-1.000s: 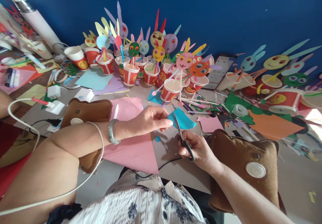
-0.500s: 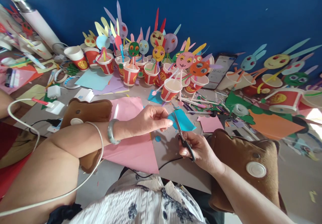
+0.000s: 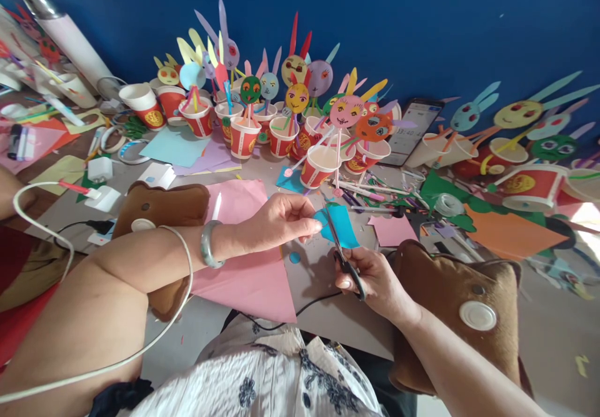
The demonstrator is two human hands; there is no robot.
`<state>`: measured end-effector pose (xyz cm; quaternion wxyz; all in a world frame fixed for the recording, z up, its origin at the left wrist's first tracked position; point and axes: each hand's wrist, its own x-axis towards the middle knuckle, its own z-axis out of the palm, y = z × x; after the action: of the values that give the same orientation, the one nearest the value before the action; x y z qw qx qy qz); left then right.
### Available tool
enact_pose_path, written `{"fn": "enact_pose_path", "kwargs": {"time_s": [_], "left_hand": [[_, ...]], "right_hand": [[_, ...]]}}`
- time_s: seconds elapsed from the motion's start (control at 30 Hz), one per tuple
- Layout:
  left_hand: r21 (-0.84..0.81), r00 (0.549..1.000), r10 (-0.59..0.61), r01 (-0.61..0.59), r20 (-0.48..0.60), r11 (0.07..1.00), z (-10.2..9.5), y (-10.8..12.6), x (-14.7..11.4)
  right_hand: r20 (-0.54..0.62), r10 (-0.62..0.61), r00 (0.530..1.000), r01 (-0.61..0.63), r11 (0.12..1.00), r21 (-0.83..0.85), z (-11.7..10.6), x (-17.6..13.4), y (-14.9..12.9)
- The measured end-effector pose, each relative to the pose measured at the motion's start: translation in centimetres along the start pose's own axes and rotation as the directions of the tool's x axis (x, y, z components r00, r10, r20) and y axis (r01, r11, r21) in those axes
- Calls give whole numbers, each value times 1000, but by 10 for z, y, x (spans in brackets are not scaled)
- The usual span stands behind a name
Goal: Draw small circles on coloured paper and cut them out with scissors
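Note:
My left hand (image 3: 291, 220) pinches a piece of blue paper (image 3: 345, 228) at its left edge, over the table's middle. In my right hand (image 3: 368, 274) is a pair of scissors (image 3: 335, 231) with black handles, its blades pointing up and away from me, lying across the paper near my left fingertips. How far the blades are apart is hard to make out. Below my left fingertips a small blue paper disc (image 3: 294, 257) lies on the table. A large pink sheet (image 3: 248, 273) lies under my left wrist.
Red paper cups (image 3: 245, 139) with paper faces on stems stand along the blue wall. A phone (image 3: 416, 130) leans among them. Brown plush warmers (image 3: 450, 317) flank my arms. A white cable (image 3: 185, 267) crosses my left arm. Straws and paper scraps (image 3: 394, 229) lie behind my right hand.
The blue paper has turned slightly, and its right corner has shifted left. Both hands stay in nearly the same place, the right one a touch further right with the scissors.

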<state>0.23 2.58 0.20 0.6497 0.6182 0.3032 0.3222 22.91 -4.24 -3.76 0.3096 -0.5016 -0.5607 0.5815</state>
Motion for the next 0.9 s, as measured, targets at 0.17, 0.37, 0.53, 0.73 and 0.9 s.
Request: {"fn": "enact_pose_path", "kwargs": {"time_s": [0.17,0.37,0.53,0.73,0.9], "left_hand": [[-19,1000,4,-4,-3,1000,1,0,0],[12,999,-27,27,19,1000,1,-2,0],[27,1000,-14,13,22,1000,0,-5,1],[46,999,-35,33,39,998,-1,-8,1],[8,998,-50,50,39,999,0,-7,1]], "right_hand": [[12,-21,1000,22,999,-33,-1,0,2],[16,-18,1000,18,999,-35,-1,0,0],[9,-28,1000,29,994,-103,1,1,-4],[-13,-46,999,44,987,-154,2,2,-5],[-13,-23,1000,21,991,-132,2,2,-4]]}}
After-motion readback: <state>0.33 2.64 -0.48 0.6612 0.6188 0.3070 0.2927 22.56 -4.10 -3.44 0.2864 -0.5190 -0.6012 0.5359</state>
